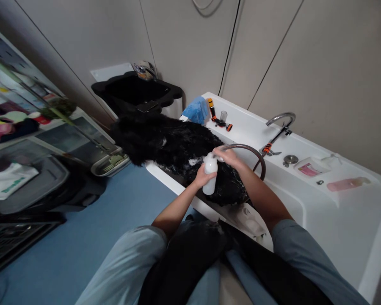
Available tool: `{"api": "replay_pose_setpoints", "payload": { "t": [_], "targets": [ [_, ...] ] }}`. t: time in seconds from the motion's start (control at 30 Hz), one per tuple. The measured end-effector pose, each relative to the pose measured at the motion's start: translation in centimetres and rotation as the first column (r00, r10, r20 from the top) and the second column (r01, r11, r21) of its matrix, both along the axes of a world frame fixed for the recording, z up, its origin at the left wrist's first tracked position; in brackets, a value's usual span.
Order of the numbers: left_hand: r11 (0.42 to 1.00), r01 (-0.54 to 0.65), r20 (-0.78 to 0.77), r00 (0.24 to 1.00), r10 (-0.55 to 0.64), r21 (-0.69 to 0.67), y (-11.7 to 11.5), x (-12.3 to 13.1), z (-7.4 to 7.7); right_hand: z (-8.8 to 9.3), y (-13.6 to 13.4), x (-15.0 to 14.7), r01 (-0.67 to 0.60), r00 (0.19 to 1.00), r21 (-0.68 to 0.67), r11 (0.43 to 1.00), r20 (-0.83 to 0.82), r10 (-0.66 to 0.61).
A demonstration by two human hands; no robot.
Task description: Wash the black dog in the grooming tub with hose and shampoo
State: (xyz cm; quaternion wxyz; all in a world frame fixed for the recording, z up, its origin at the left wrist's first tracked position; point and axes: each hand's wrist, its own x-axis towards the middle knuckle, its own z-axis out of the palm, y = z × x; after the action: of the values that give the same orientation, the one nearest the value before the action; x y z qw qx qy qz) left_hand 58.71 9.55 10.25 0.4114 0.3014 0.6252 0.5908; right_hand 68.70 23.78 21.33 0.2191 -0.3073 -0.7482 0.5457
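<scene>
A black, wet, curly-coated dog stands in the white tub with soap foam on its back. My left hand is wrapped round a white plastic bottle held upright over the dog's back. My right hand is closed on the top of that bottle, at its cap. A brown hose arcs from near my right hand toward the tap.
A chrome tap with an orange fitting stands on the tub ledge, near a pink bottle, a soap dish, an orange-black nozzle and a blue cloth. A black basin sits behind. Shelves line the left; blue floor below.
</scene>
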Motion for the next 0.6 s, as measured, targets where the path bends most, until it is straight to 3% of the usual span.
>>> {"api": "replay_pose_setpoints", "payload": {
  "t": [0.07,0.2,0.37,0.5,0.6],
  "targets": [
    [1.0,-0.007,-0.031,1.0,0.007,-0.016,-0.1,0.5,-0.4,-0.7,-0.4,0.4,-0.037,0.998,-0.044,0.998,0.053,0.04],
    [0.998,-0.029,-0.024,0.999,0.028,-0.055,-0.3,1.7,-1.0,-2.3,-0.7,1.1,0.148,0.989,-0.107,0.983,-0.007,-0.15],
    [0.997,0.01,-0.024,1.0,-0.012,-0.078,-0.7,3.7,-1.8,-4.7,-1.4,2.3,0.068,0.996,-0.173,0.983,0.077,-0.055],
    [0.993,0.026,0.002,1.0,-0.026,-0.114,-0.6,5.3,-2.0,-6.6,-1.0,4.1,0.243,0.969,-0.182,0.953,0.006,-0.246],
    [0.989,0.029,-0.001,1.0,-0.029,-0.143,-0.1,6.5,-1.9,-7.7,-0.8,5.4,0.195,0.981,-0.187,0.963,0.036,-0.191]
  ]
}}
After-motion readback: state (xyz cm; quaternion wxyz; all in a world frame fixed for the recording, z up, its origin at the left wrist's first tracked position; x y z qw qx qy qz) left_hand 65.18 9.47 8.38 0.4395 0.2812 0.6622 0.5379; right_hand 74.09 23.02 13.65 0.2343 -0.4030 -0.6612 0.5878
